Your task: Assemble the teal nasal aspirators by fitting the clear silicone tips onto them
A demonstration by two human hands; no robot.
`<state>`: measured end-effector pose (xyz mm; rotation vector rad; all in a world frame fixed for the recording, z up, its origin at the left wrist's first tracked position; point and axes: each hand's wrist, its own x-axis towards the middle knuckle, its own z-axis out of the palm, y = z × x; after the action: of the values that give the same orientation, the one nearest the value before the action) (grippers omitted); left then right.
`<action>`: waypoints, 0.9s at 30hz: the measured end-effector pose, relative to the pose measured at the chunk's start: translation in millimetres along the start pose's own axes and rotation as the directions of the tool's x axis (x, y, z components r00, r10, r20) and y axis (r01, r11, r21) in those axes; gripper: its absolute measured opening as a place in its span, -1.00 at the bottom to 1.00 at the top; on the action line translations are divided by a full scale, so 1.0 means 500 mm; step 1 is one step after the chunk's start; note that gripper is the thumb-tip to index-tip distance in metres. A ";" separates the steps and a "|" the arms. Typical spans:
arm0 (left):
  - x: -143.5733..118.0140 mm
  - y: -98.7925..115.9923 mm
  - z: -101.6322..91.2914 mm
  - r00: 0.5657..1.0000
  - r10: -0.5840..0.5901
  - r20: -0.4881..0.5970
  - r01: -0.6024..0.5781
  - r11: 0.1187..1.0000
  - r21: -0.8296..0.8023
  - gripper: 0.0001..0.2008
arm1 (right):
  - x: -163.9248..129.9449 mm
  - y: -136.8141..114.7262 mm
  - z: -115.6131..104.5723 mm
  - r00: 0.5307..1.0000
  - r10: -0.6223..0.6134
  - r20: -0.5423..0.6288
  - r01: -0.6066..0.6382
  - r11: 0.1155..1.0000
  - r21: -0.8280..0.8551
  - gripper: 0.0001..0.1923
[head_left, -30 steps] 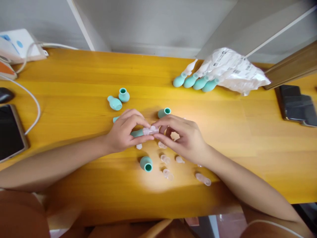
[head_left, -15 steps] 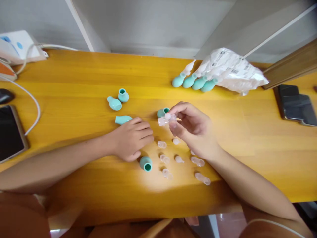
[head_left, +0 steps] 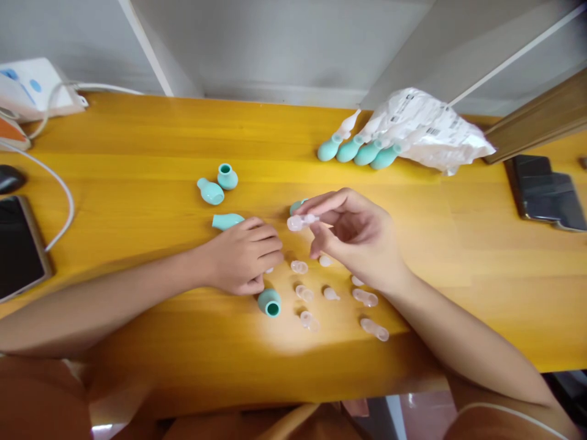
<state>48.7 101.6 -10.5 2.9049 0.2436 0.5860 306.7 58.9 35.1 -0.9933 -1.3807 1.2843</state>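
My right hand point(head_left: 355, 235) pinches a small translucent plastic connector point(head_left: 296, 223) between thumb and fingertips, above the table. Behind its fingers a teal rubber bulb point(head_left: 297, 206) is partly hidden. My left hand point(head_left: 247, 256) rests low over the table with fingers curled. A bit of a small translucent piece point(head_left: 269, 269) peeks out by its fingertips; whether they grip it is hidden. Another teal bulb point(head_left: 269, 302) lies just below this hand, its open mouth facing me. A third teal bulb point(head_left: 228, 221) lies partly behind it.
Several loose translucent connectors point(head_left: 304, 293) and tips point(head_left: 331, 294) lie in front of my right hand. Two teal bulbs point(head_left: 211, 192) sit at the left. Several bulbs with tips fitted point(head_left: 329, 148) stand in a row by a plastic bag point(head_left: 435, 131). Phones point(head_left: 545, 192) lie far right.
The connector in my right hand has turned and shifted slightly left, and the fingers now cover more of the bulb behind. A small translucent piece now shows by my left fingertips.
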 end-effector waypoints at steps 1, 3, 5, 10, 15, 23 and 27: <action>0.000 0.000 0.000 1.000 0.007 -0.004 -0.007 1.000 -0.009 -0.81 | 0.000 0.002 0.001 1.000 0.004 -0.005 -0.004 1.000 0.003 -0.82; 0.001 -0.001 0.000 1.000 0.016 -0.007 -0.016 1.000 -0.020 -0.82 | 0.003 0.006 0.002 1.000 -0.008 -0.029 0.008 1.000 -0.007 -0.80; 0.001 -0.001 0.001 1.000 0.014 -0.004 -0.014 1.000 -0.019 -0.85 | 0.006 0.011 0.001 0.998 -0.036 -0.059 0.034 0.999 -0.029 -0.77; 0.000 -0.004 0.006 0.996 -0.010 -0.084 0.008 1.000 -0.024 -0.89 | 0.012 0.010 -0.008 0.998 -0.020 -0.067 0.014 0.996 -0.092 -0.79; -0.004 -0.011 0.011 0.950 -0.131 -0.283 0.103 0.989 -0.110 -0.82 | 0.010 -0.008 -0.013 1.000 0.013 -0.026 -0.015 0.997 -0.081 -0.86; -0.001 -0.010 0.005 0.859 -0.285 -0.425 0.209 0.954 -0.216 -0.78 | 0.001 -0.017 -0.011 0.993 0.097 0.068 -0.095 0.995 -0.028 -0.66; -0.005 -0.011 0.009 0.812 -0.368 -0.453 0.247 0.920 -0.304 -0.73 | -0.004 -0.012 -0.006 0.996 0.061 0.061 -0.047 0.976 -0.211 -0.73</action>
<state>47.5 105.9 -16.8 2.3594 0.6547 1.2115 310.5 56.8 40.9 -1.1456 -1.5748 1.2397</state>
